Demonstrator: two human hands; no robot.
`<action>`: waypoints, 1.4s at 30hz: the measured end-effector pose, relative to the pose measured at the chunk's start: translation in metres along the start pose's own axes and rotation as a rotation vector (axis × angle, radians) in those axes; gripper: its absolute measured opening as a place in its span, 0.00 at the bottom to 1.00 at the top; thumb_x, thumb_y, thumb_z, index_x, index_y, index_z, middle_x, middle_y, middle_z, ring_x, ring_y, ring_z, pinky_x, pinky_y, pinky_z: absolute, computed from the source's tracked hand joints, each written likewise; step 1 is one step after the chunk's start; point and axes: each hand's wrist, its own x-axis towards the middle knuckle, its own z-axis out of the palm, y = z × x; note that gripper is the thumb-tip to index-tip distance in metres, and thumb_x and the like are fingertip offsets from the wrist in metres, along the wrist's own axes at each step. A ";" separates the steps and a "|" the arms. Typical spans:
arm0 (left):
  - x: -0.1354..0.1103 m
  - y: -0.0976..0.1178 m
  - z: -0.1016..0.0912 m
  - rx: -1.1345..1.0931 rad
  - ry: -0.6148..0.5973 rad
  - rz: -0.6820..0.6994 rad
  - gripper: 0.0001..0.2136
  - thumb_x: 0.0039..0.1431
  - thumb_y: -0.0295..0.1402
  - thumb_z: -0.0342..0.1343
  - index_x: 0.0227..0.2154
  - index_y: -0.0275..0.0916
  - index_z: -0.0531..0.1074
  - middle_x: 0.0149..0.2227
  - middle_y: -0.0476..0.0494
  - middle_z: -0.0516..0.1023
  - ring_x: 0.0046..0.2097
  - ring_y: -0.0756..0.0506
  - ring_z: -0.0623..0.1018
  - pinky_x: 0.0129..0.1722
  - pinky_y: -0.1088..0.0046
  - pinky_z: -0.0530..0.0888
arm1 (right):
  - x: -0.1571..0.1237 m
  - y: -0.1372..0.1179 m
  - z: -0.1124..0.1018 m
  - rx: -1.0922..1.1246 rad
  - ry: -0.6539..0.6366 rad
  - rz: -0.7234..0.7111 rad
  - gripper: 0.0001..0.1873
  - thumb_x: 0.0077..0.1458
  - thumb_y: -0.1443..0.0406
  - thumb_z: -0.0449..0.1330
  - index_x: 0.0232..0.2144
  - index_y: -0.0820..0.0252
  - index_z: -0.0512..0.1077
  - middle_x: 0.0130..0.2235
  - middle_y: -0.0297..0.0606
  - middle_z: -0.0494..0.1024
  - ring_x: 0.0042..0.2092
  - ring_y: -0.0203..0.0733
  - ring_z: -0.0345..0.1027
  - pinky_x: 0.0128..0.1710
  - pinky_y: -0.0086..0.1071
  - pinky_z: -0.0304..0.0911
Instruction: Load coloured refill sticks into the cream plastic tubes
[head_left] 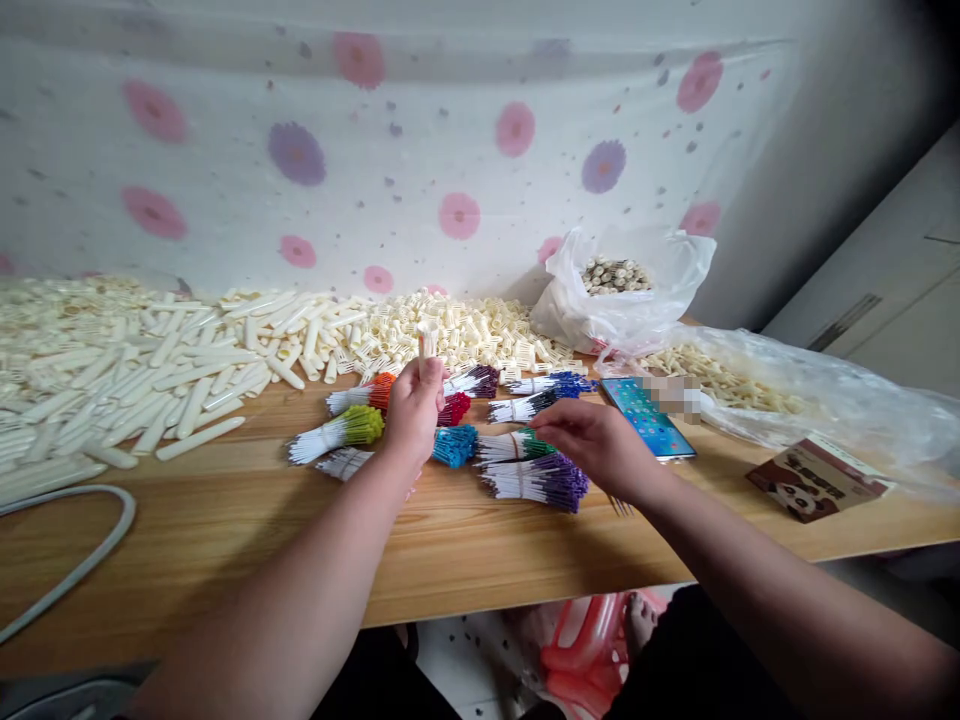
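My left hand (414,405) is raised over the wooden table (225,540), fingers closed round a small white plastic piece (426,338) held upright. My right hand (592,440) hovers low over bundles of thin refills with coloured tips, its fingers pinched together at the green-tipped bundle (514,446); what they hold I cannot make out. Just below lies a purple-tipped bundle (536,482). Other bundles lie around: yellow-green (337,432), orange (364,394), red (454,408), light blue (454,445) and dark blue (544,385).
White plastic tubes (150,380) cover the left of the table; small white ribbed parts (465,335) pile at the back. A plastic bag of small parts (619,285) stands back right beside a phone (649,418), a clear bag (787,390) and a small box (817,478). A grey cable (82,560) curves front left.
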 end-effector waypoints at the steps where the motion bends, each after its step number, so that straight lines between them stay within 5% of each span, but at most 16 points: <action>1: 0.004 -0.002 -0.002 -0.009 0.026 -0.053 0.17 0.53 0.48 0.55 0.25 0.39 0.64 0.20 0.55 0.58 0.20 0.54 0.58 0.20 0.77 0.57 | 0.007 -0.003 0.009 -0.132 -0.094 -0.048 0.06 0.55 0.68 0.56 0.32 0.61 0.74 0.32 0.37 0.77 0.34 0.36 0.69 0.35 0.29 0.63; 6: 0.008 -0.011 -0.003 0.088 0.049 -0.158 0.13 0.48 0.40 0.60 0.24 0.37 0.64 0.19 0.57 0.57 0.20 0.55 0.58 0.20 0.78 0.56 | 0.040 -0.019 0.059 -0.636 -0.292 -0.128 0.13 0.60 0.67 0.50 0.33 0.62 0.75 0.37 0.42 0.77 0.40 0.40 0.69 0.40 0.30 0.61; 14: 0.012 -0.028 -0.006 0.156 0.092 -0.206 0.13 0.45 0.41 0.59 0.22 0.37 0.66 0.18 0.54 0.63 0.22 0.52 0.63 0.22 0.77 0.59 | 0.072 -0.022 0.097 -0.776 -0.316 -0.079 0.14 0.56 0.71 0.50 0.39 0.64 0.74 0.42 0.48 0.76 0.42 0.47 0.71 0.36 0.33 0.63; 18: 0.013 -0.031 -0.007 0.208 0.077 -0.219 0.11 0.45 0.40 0.59 0.23 0.37 0.67 0.19 0.54 0.64 0.23 0.51 0.64 0.23 0.76 0.59 | 0.068 -0.026 0.090 -0.823 -0.287 -0.083 0.14 0.56 0.72 0.49 0.39 0.65 0.73 0.41 0.50 0.76 0.40 0.48 0.71 0.35 0.33 0.62; 23: 0.009 -0.016 -0.007 0.254 -0.094 -0.203 0.09 0.45 0.37 0.60 0.24 0.36 0.70 0.20 0.52 0.67 0.24 0.51 0.65 0.26 0.76 0.60 | 0.051 -0.023 0.040 -0.854 -0.206 -0.039 0.12 0.59 0.70 0.48 0.33 0.62 0.71 0.35 0.44 0.75 0.34 0.40 0.69 0.32 0.29 0.57; 27: -0.002 0.004 -0.002 0.317 -0.534 -0.130 0.10 0.45 0.38 0.61 0.22 0.36 0.70 0.20 0.54 0.64 0.25 0.52 0.63 0.26 0.77 0.59 | 0.036 -0.016 0.007 -0.668 -0.091 -0.135 0.11 0.58 0.70 0.51 0.25 0.62 0.68 0.28 0.36 0.71 0.29 0.33 0.61 0.30 0.26 0.52; 29: -0.008 0.011 0.002 0.394 -0.629 -0.083 0.12 0.47 0.39 0.60 0.19 0.36 0.67 0.19 0.55 0.59 0.24 0.53 0.59 0.25 0.77 0.55 | 0.030 -0.012 0.002 -0.500 -0.008 -0.195 0.09 0.55 0.71 0.52 0.23 0.62 0.66 0.26 0.34 0.68 0.28 0.31 0.58 0.28 0.26 0.51; 32: -0.012 0.016 0.006 0.460 -0.594 -0.041 0.15 0.49 0.39 0.59 0.17 0.37 0.62 0.20 0.55 0.53 0.24 0.53 0.56 0.24 0.77 0.52 | 0.026 -0.004 0.007 -0.227 0.093 -0.187 0.05 0.53 0.72 0.54 0.26 0.62 0.67 0.26 0.32 0.68 0.28 0.31 0.59 0.28 0.24 0.53; 37: -0.013 0.017 0.010 0.432 -0.572 0.054 0.14 0.49 0.35 0.59 0.16 0.36 0.61 0.23 0.53 0.59 0.28 0.52 0.62 0.27 0.77 0.59 | 0.026 0.013 0.024 0.243 0.128 -0.086 0.03 0.53 0.67 0.56 0.28 0.61 0.67 0.26 0.32 0.70 0.29 0.32 0.62 0.29 0.26 0.59; 42: -0.018 0.013 0.012 0.319 -0.535 -0.093 0.13 0.52 0.36 0.57 0.18 0.36 0.64 0.20 0.54 0.59 0.25 0.53 0.60 0.26 0.76 0.59 | 0.024 0.021 0.030 0.556 0.154 -0.012 0.10 0.52 0.63 0.58 0.37 0.62 0.72 0.33 0.36 0.76 0.33 0.35 0.69 0.35 0.31 0.65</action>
